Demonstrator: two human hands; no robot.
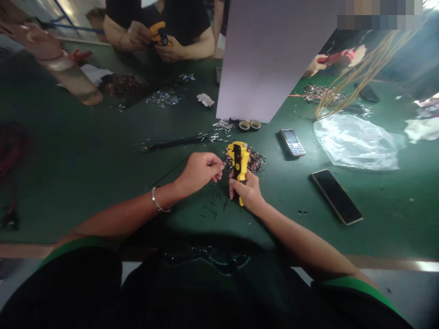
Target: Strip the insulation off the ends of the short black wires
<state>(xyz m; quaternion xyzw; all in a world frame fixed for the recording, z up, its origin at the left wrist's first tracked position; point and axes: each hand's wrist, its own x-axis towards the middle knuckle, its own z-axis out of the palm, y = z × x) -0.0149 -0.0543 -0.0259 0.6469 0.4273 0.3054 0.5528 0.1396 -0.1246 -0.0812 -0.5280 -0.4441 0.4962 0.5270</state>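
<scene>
My right hand [251, 191] is wrapped round the grip of a yellow and black wire stripper [239, 157], held upright with its head pointing away from me. Just to its left, my left hand [201, 172] pinches a thin black wire [168, 173], whose length trails back to the left under the wrist. The pinched end points at the stripper's head; whether it touches the jaws I cannot tell. Behind the tool lies a pile of short terminal pieces [256, 161]. Small black offcuts [214, 205] are scattered below my hands. Farther off lies a bundle of black wires [181, 142].
Two small rings [249, 125] sit by a tall pale panel [264, 59]. On the right are a keypad phone [292, 142], a smartphone [336, 196] and a clear plastic bag [358, 141]. Across the green table, a person's hands hold another yellow tool [158, 34]; another hand holds red pliers [338, 58].
</scene>
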